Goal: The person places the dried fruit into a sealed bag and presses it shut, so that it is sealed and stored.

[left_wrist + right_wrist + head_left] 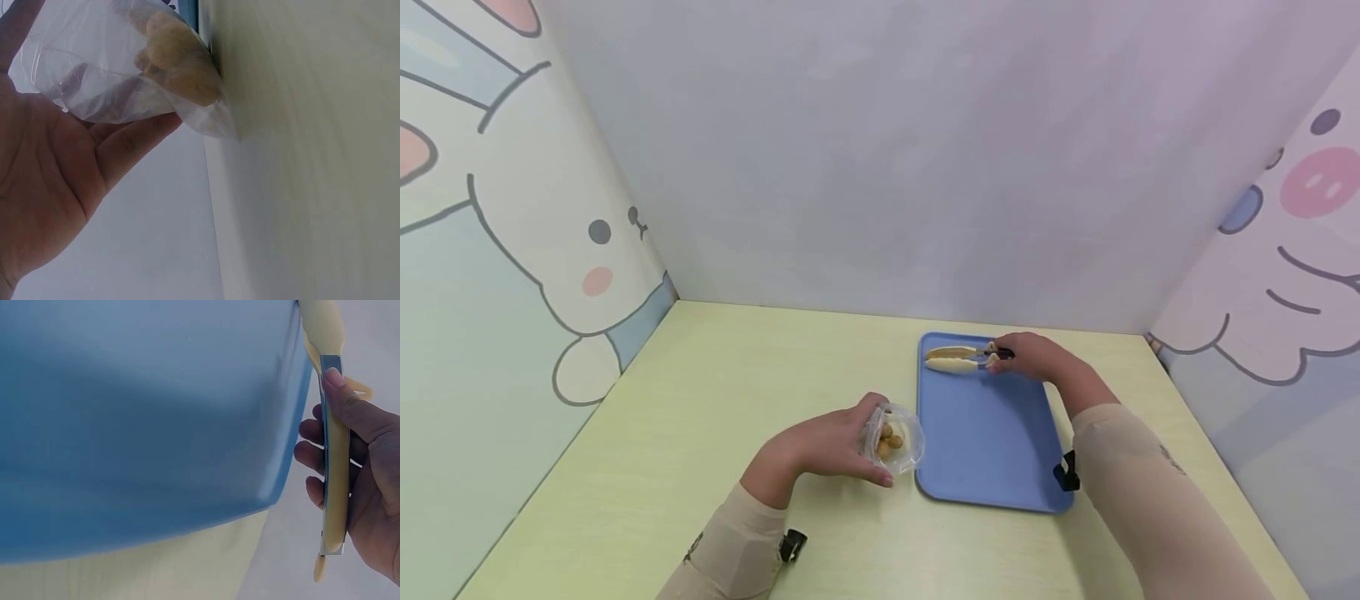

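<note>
Gripping tongs (pixel 336 475), right fingers (pixel 310 456) partly hidden behind them; left fingers (pixel 130 145) round a bag (pixel 103 81).

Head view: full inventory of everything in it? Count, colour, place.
tray: one, blue, on table, right of centre
tongs: one pair, cream and metal, at tray's far end
bag: one, clear, by tray's left edge
round pieces: at least three, brown, inside bag
table: one, pale yellow, below everything
walls: three, pale; cartoon rabbit left, pig right
clip-like pieces: two, black, one by each sleeve
sleeves: two, beige, forearms
left hand: one, bare, holding bag
right hand: one, bare, gripping tongs
</note>
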{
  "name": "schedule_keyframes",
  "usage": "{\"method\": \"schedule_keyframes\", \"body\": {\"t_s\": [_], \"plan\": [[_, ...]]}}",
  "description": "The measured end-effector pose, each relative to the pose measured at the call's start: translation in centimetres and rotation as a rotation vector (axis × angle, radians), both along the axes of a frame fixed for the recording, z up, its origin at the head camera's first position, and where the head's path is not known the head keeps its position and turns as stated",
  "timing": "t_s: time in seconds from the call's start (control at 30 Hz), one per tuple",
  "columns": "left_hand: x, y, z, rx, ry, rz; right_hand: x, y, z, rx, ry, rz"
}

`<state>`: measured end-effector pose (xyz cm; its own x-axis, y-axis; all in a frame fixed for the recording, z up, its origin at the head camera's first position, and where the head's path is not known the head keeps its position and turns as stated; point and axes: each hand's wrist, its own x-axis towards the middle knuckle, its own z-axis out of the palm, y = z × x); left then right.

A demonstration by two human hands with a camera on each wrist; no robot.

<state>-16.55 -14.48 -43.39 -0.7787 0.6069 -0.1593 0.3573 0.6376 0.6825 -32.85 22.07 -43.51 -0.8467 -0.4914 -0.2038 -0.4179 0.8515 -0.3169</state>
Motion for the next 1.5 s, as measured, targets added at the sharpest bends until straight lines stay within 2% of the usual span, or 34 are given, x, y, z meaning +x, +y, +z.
{"method": "schedule_keyframes", "body": {"t_s": [0.3, 0.53, 0.77, 1.07, 1.23, 1.5], "plan": [[0.1, 0.0, 0.0, -0.012, 0.003, 0.002, 0.4, 0.2, -0.7, 0.005, 0.01, -0.012], [0.2, 0.0, -0.1, -0.003, 0.008, -0.003, 1.2, 0.3, -0.9, 0.028, 0.062, -0.016], [0.3, -0.2, -0.2, 0.008, 0.013, -0.007, 2.4, 0.6, -0.8, -0.01, 0.089, -0.078], [0.2, -0.3, -0.4, 0.013, 0.019, -0.012, 4.1, 1.4, -0.6, -0.036, 0.068, -0.091], [0.2, -0.4, -0.3, 0.015, 0.015, -0.005, 5.2, 1.8, -0.3, -0.098, 0.046, -0.09], [0.2, -0.3, -0.3, 0.015, 0.026, -0.009, 7.2, 2.6, 0.3, -0.153, 0.041, -0.137]]}}
